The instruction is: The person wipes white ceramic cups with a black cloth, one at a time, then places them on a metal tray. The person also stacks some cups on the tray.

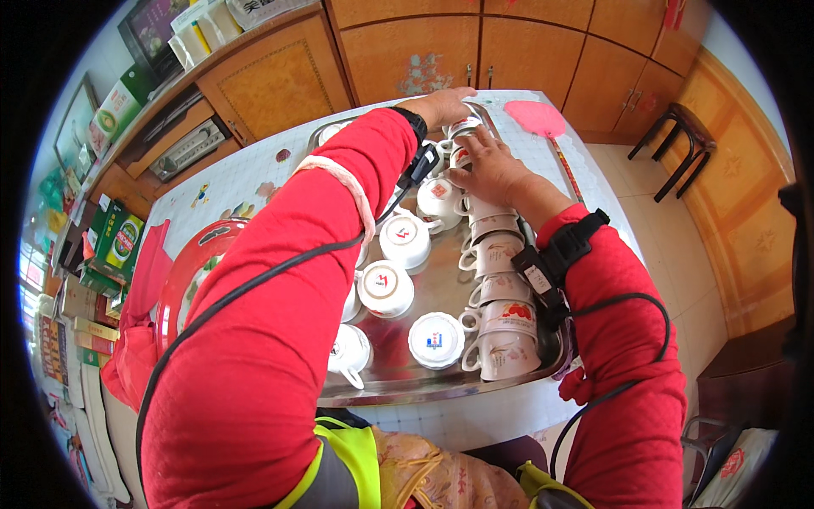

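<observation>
A row of white ceramic cups (502, 289), lying on their sides and nested into one another, runs along the right side of a stainless steel tray (439, 280). At the row's far end my left hand (447, 107) bends over a white cup (469, 125); its fingertips are partly hidden. Just nearer, my right hand (486, 167) has thumb and fingers spread around a cup with a red print (460, 156). Upside-down cups stand to the left, among them one with a red mark (385, 288), another like it (405, 240), and a blue-marked cup (436, 340) near the front.
A pink fly swatter (535, 119) lies on the white tablecloth (594, 172) right of the tray. Left of my arm sits a red basin (172, 299) beside red cloth (137, 343). Wooden cabinets (407, 54) stand behind, and a dark stool (683, 143) at right.
</observation>
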### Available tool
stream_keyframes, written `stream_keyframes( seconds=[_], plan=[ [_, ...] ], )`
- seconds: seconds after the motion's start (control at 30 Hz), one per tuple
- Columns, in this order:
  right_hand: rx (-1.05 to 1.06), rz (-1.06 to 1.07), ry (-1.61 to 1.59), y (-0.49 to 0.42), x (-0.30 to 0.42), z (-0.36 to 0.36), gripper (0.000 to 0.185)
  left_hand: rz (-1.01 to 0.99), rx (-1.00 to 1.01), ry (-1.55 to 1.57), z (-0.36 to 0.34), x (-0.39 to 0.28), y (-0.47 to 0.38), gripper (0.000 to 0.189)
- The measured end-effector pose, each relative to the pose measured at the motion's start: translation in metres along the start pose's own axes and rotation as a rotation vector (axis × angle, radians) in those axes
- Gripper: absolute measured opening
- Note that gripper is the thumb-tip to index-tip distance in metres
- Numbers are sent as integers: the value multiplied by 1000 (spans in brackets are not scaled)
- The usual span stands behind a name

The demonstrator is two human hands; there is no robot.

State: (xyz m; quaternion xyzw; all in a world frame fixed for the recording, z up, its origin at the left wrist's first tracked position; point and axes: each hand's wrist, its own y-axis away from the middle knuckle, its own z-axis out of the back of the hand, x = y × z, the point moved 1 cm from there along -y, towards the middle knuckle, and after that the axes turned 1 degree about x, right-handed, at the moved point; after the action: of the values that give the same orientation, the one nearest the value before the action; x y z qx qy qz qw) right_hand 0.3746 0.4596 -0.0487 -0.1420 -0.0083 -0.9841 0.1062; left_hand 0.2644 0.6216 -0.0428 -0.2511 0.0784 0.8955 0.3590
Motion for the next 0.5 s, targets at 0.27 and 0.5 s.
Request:
stream_keyframes(
  seconds=[0.27,0.5],
  plan=[
    [3,82,-66,-10,-12,-4,80,-16,-146,14,14,11,16,66],
    [-19,126,-97,-12,-20,-6,84,17,-32,-91,36,27,83,49]
  ],
)
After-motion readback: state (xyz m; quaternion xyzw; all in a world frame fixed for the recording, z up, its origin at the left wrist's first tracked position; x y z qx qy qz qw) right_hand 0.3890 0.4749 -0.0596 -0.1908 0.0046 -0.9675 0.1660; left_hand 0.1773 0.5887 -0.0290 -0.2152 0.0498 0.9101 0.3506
